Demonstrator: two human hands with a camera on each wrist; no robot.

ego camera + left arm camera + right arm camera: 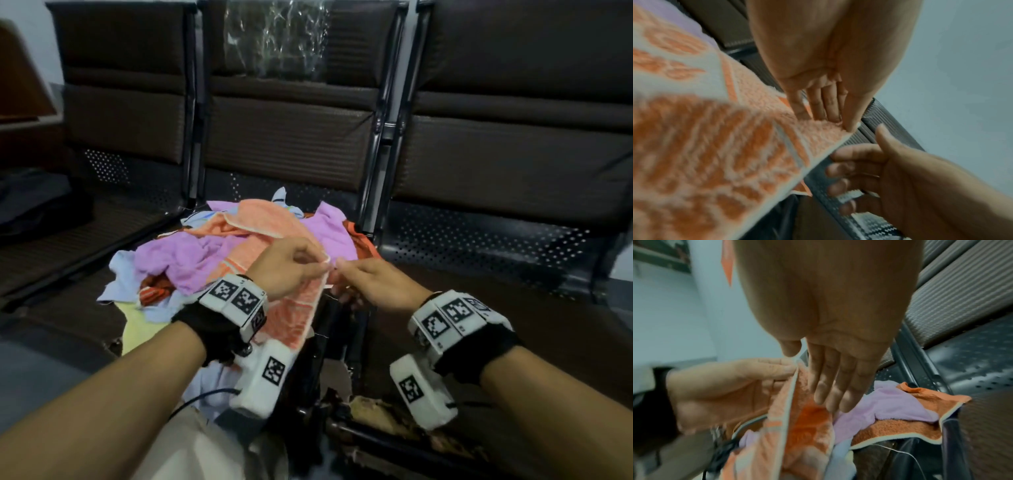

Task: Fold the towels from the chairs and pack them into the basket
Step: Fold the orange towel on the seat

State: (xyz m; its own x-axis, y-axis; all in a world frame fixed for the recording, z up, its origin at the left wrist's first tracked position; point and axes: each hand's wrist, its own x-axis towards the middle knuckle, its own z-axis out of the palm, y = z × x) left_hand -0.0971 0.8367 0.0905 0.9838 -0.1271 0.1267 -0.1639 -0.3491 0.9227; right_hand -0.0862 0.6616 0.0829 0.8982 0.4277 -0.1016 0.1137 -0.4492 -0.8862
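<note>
Head view: orange towel (301, 308) is held up by one corner over the pile (219, 253), which lies on the middle chair (291, 144). The corner is pinched by the left hand (287, 270) between thumb and forefinger. The right hand (373, 284) is brought in just beside that corner, fingers reaching, and a grip by it cannot be confirmed here. No basket is seen.

Left wrist view: towel (735, 146) is seen draped below the left hand (824, 81), its corner nipped by the thumb tip against the fingers (818, 107), which are pressed together. The right hand (890, 175) is shown loosely curled just beside the hem, nothing held.

Right wrist view: the right hand (838, 353) is seen with its fingers (830, 386) straight and close together, laid near the towel (797, 426); whether cloth is touched cannot be told. The hem is pinched by the left hand (725, 386).

Risk: the corner is judged likely to slip, since it is held by fingertips only. Neighbouring cloths could be dragged off the seat, because the towel's far end is tangled in the pile.

Count: three chairs, two hands, one orange towel in hand. At least two purple cloths, pale blue ones and a yellow one are seen; an exact tally of the pile cannot be made.
</note>
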